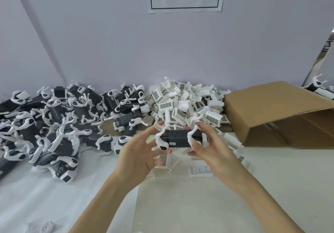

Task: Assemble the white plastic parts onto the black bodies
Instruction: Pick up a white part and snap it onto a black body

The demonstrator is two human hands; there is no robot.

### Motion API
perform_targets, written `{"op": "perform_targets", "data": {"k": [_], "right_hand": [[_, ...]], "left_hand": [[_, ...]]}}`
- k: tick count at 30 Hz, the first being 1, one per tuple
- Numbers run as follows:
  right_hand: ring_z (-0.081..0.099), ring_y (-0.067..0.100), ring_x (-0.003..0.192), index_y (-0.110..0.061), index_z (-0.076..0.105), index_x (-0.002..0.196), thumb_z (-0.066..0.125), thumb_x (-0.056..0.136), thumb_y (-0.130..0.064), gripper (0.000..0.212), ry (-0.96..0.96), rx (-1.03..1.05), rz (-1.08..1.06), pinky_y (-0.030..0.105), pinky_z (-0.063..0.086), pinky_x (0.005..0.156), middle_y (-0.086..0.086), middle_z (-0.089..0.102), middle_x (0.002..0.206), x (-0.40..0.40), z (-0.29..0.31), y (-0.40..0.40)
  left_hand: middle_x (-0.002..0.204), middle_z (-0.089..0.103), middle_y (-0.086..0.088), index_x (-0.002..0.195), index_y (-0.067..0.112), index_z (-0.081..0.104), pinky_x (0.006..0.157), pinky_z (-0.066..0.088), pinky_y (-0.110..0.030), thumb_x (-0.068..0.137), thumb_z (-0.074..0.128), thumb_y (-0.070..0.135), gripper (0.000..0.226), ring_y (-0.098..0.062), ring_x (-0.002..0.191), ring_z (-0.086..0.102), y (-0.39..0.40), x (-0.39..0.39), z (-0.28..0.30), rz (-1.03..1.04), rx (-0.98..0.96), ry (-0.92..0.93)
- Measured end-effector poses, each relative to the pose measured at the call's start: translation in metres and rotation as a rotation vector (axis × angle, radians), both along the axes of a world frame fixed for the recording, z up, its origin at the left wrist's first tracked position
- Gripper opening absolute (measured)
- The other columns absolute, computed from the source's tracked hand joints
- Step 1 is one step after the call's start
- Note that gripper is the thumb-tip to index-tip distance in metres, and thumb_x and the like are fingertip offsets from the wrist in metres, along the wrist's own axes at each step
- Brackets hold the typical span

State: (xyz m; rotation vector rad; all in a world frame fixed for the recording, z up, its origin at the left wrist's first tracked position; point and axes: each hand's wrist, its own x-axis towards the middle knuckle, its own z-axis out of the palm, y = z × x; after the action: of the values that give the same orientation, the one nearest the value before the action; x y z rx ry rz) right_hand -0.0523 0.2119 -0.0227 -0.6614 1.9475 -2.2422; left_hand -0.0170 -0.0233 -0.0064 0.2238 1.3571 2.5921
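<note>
Bright, even, diffuse light fills the frame, with only faint soft shadows. Mid-frame, the left hand [137, 153] and right hand [207, 142] are smeared by motion blur. Wide-angle distortion bends the upper left and right edges. No harsh glare shows.

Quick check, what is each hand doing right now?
Left hand: fingers spread and blurred beside the black body; any grip cannot be told.
Right hand: grip closed on the black body's right end.

The white-covered flat table [54, 205] bore a heap of black-and-white assembled plastic bodies [54, 124], a pile of white vented plastic parts [184, 104] and a brown cardboard box on its side [282, 113].
</note>
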Motion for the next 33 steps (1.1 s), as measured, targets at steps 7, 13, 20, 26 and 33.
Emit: {"op": "perform_targets", "data": {"k": [7, 13, 20, 26, 33], "right_hand": [[0.072, 0.028, 0.109, -0.043, 0.047, 0.152, 0.077, 0.095, -0.011, 0.072, 0.110, 0.277, 0.096, 0.033, 0.058, 0.093, -0.005, 0.062, 0.142, -0.001, 0.000, 0.008], [0.068, 0.030, 0.120, -0.024, 0.051, 0.152, 0.063, 0.101, -0.024, 0.052, -0.279, -0.219, 0.155, 0.041, 0.057, 0.102, 0.013, 0.066, 0.140, 0.000, 0.000, 0.002], [0.074, 0.025, 0.109, -0.039, 0.067, 0.128, 0.081, 0.084, -0.056, 0.049, -0.113, 0.060, -0.103, 0.042, 0.055, 0.093, 0.004, 0.078, 0.114, 0.009, -0.009, -0.014], [0.058, 0.004, 0.058, -0.040, 0.063, 0.123, 0.071, 0.080, -0.063, 0.049, 0.201, 0.136, -0.377, 0.013, 0.047, 0.061, -0.013, 0.070, 0.074, 0.013, -0.002, -0.011], [0.069, 0.012, 0.073, -0.035, 0.056, 0.131, 0.076, 0.083, -0.056, 0.055, 0.200, 0.069, -0.340, 0.018, 0.052, 0.070, -0.005, 0.075, 0.086, 0.010, -0.003, -0.010]], "left_hand": [[0.124, 0.076, -0.016, 0.118, 0.012, 0.081, 0.067, 0.065, -0.040, 0.101, 0.051, 0.065, 0.063, -0.038, 0.104, 0.077, 0.002, -0.006, -0.003, 0.095, -0.215, -0.218], [0.122, 0.073, -0.024, 0.109, 0.004, 0.079, 0.084, 0.063, -0.036, 0.099, 0.061, 0.013, 0.022, -0.026, 0.100, 0.074, 0.001, -0.009, -0.005, 0.229, -0.203, -0.005], [0.127, 0.072, -0.003, 0.130, 0.023, 0.066, 0.096, 0.054, -0.022, 0.104, 0.062, 0.039, 0.030, -0.017, 0.120, 0.068, 0.021, 0.003, -0.011, 0.333, -0.593, 0.304], [0.101, 0.075, -0.015, 0.126, 0.028, 0.074, 0.096, 0.057, -0.047, 0.087, 0.063, 0.070, 0.059, -0.023, 0.088, 0.075, 0.023, 0.003, -0.014, 0.261, -0.609, 0.197], [0.090, 0.078, -0.007, 0.108, 0.029, 0.079, 0.079, 0.054, -0.018, 0.083, 0.071, 0.062, 0.043, -0.018, 0.084, 0.074, 0.027, 0.003, -0.015, 0.372, -0.548, 0.264]]}}
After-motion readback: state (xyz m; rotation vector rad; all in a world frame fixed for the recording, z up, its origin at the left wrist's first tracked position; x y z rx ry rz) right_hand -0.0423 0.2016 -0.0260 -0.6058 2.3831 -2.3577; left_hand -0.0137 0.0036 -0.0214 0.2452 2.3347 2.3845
